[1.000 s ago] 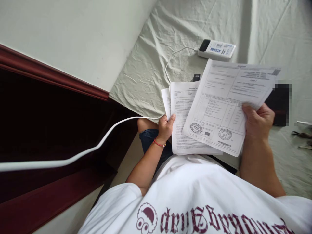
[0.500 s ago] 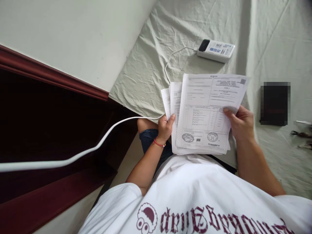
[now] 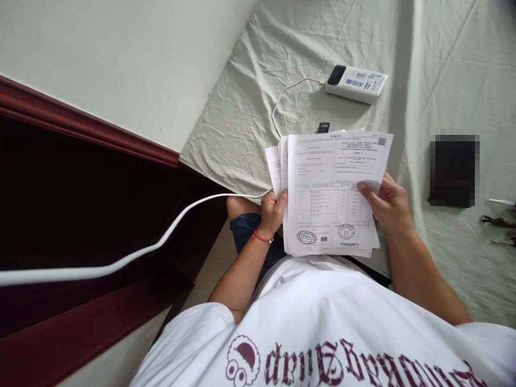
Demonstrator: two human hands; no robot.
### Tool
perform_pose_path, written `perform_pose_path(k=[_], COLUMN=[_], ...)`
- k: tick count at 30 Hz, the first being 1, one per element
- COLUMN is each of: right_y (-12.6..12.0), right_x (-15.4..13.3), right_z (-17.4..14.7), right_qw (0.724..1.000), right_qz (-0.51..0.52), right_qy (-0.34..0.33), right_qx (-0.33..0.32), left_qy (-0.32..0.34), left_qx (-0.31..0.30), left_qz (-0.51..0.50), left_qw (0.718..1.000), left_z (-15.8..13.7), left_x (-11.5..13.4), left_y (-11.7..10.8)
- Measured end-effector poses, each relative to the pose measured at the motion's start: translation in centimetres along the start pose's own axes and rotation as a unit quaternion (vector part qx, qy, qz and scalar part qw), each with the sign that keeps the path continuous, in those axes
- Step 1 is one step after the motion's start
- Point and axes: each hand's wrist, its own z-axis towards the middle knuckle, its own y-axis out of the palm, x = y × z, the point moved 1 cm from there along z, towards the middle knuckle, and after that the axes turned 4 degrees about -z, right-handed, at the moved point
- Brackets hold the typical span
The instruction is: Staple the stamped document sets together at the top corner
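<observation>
Printed paper sheets (image 3: 322,188) are held in front of my shirt, the top one bearing a table of text and two round stamps near its bottom. My left hand (image 3: 274,212), with a red cord bracelet at the wrist, pinches the left edge of the stack, thumb on top. Behind it the sheets fan out slightly. At the right edge, my right hand (image 3: 389,204) grips the top sheet between thumb and fingers; its fingers are hidden under the paper. A small black object (image 3: 323,127) shows just beyond the papers' top edge.
A white power bank (image 3: 357,84) lies on the pale green sheet (image 3: 407,32), with a white cable (image 3: 153,246) running from it behind my left hand and off to the left. Right of me are a blurred-out dark object (image 3: 454,171) and keys (image 3: 503,226). Dark red wooden trim (image 3: 88,126) borders the left.
My right hand has moved left and the top sheet with it, so it now lies closer over the stack. The small black object has come into view behind the papers.
</observation>
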Motion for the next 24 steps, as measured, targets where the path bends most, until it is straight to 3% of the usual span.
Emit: perform_pose_path(k=[5, 13, 19, 21, 24], right_y=[0.3, 0.6, 0.8, 0.6, 0.3], right_x=[-0.7, -0.9, -0.7, -0.7, -0.8], right_z=[-0.1, -0.3, 0.4, 0.4, 0.0], right_qw=[1.000, 0.997, 0.987, 0.980, 0.959], right_qz=[0.019, 0.075, 0.149, 0.179, 0.229], right_qy=[0.006, 0.028, 0.051, 0.078, 0.165], right_qx=[-0.007, -0.013, 0.039, 0.035, -0.023], left_qy=[-0.011, -0.066, -0.124, -0.144, -0.154], left_qx=[-0.001, -0.086, -0.102, -0.097, -0.099], left_qz=[-0.018, -0.033, -0.122, -0.168, -0.199], left_qw=[1.000, 0.994, 0.979, 0.970, 0.963], left_z=[-0.1, -0.3, -0.9, -1.4, -2.1], left_x=[0.2, 2.0, 3.4, 3.7, 4.0], left_y=[-0.1, 0.3, 0.9, 1.3, 2.1])
